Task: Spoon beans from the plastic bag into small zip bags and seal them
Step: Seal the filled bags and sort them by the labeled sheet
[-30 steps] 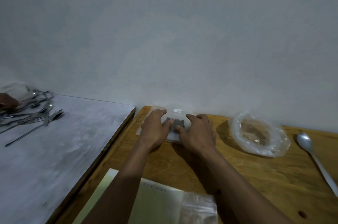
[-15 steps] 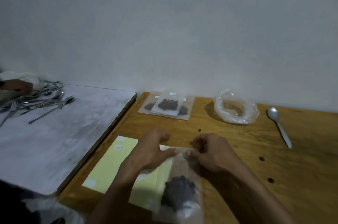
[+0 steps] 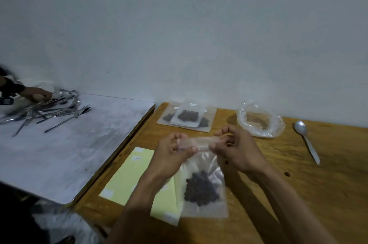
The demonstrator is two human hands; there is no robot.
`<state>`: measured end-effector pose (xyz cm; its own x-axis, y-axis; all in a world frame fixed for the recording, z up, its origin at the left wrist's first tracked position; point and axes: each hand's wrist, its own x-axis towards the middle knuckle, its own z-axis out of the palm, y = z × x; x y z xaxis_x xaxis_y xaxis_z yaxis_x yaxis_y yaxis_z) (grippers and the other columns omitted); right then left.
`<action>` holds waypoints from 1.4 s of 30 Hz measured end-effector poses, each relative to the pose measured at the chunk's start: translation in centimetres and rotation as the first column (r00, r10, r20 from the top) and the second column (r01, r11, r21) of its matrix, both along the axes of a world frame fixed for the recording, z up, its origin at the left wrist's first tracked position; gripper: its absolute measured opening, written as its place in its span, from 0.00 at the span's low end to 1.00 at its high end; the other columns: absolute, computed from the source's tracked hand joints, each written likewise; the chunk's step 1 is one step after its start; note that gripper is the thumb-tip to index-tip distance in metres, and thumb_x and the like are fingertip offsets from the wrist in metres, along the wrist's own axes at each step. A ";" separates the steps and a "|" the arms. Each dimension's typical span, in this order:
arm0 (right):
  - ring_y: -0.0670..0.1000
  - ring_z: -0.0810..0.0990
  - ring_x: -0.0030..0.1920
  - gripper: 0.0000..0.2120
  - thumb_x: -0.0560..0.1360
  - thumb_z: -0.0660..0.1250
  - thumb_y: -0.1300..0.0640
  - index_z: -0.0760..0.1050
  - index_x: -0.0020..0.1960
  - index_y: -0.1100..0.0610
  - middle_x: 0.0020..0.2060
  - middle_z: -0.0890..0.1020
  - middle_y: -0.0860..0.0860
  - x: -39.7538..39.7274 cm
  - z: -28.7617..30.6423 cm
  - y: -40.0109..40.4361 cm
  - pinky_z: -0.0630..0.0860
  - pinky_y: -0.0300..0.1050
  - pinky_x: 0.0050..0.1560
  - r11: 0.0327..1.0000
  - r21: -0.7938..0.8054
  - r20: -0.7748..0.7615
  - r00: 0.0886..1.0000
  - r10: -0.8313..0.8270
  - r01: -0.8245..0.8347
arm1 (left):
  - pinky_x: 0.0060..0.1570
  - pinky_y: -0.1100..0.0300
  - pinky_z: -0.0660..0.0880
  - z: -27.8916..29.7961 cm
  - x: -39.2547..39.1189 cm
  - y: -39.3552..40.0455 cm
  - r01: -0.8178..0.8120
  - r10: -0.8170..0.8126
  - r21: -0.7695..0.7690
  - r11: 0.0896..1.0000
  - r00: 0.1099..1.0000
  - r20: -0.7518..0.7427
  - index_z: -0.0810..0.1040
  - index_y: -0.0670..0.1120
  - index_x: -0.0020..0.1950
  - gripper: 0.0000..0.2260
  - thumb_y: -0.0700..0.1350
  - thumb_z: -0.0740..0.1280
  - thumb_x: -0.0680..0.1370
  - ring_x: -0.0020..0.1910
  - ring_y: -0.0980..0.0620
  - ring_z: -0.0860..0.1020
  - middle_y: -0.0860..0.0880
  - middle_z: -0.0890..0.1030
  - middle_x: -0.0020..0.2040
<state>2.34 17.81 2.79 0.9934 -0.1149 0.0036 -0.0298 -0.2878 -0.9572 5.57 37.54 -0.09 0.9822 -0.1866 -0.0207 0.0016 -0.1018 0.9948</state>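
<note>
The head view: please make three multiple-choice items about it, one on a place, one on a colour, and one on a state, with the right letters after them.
1. Where does the spoon lie?
A. on the wooden table, right of the plastic bag
B. inside the plastic bag
C. on the yellow paper

2. What colour is the paper under the left arm?
A. red
B. pale yellow
C. dark blue

3. What are the hands doing?
A. both rest flat on the table
B. one holds the spoon
C. both pinch the top edge of a small zip bag

Answers:
1 A, the spoon lies on bare wood beyond the plastic bag.
2 B, the sheet shows pale yellow.
3 C, the left hand and right hand grip the top of the zip bag, which hangs with beans inside.
</note>
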 end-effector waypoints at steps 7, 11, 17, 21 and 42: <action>0.52 0.85 0.42 0.06 0.75 0.74 0.60 0.80 0.51 0.56 0.40 0.86 0.57 2.8 2.4 3.3 0.80 0.45 0.40 0.980 0.197 0.100 0.995 -0.005 -0.014 | 0.58 0.40 0.80 2.2 0.4 2.5 -0.135 0.109 -0.258 0.957 0.987 -0.114 0.82 0.34 0.54 0.17 0.46 0.75 0.73 0.50 0.38 0.86 0.38 0.87 0.49; 0.50 0.84 0.45 0.05 0.81 0.66 0.53 0.80 0.49 0.52 0.44 0.85 0.50 4.1 0.9 7.1 0.78 0.40 0.40 0.995 0.098 0.112 0.993 -0.033 0.022 | 0.48 0.48 0.83 2.8 1.5 6.0 -0.440 0.454 -0.259 0.860 0.891 -0.006 0.81 0.39 0.42 0.09 0.43 0.75 0.76 0.42 0.43 0.86 0.40 0.87 0.45; 0.43 0.77 0.34 0.12 0.78 0.68 0.59 0.78 0.36 0.53 0.32 0.80 0.44 5.9 -3.8 13.7 0.77 0.43 0.38 0.916 -0.355 0.017 0.979 0.205 -0.185 | 0.53 0.43 0.83 2.4 2.6 10.7 -0.604 0.631 -0.219 0.766 0.771 0.081 0.84 0.48 0.46 0.02 0.44 0.74 0.78 0.46 0.48 0.87 0.46 0.88 0.44; 0.49 0.82 0.42 0.09 0.76 0.68 0.54 0.81 0.38 0.51 0.37 0.84 0.45 7.0 -4.9 17.1 0.79 0.49 0.49 0.815 -0.547 -0.022 0.976 0.217 -0.193 | 0.53 0.44 0.83 2.1 3.4 12.4 -0.703 0.723 -0.171 0.690 0.676 0.140 0.84 0.51 0.43 0.04 0.48 0.73 0.78 0.47 0.51 0.86 0.51 0.87 0.44; 0.55 0.77 0.48 0.14 0.78 0.62 0.57 0.71 0.34 0.56 0.42 0.82 0.54 8.0 -5.2 19.5 0.63 0.52 0.52 0.782 -0.588 -0.131 0.978 0.162 -0.208 | 0.54 0.43 0.82 2.0 3.7 13.6 -0.727 0.743 -0.153 0.669 0.660 0.112 0.83 0.53 0.41 0.06 0.51 0.73 0.78 0.48 0.51 0.85 0.54 0.87 0.41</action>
<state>10.38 37.33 -2.40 0.9956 0.0731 -0.0594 0.0239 -0.8064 -0.5908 9.29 51.16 1.92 0.7879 0.6043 0.1184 -0.1129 -0.0472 0.9925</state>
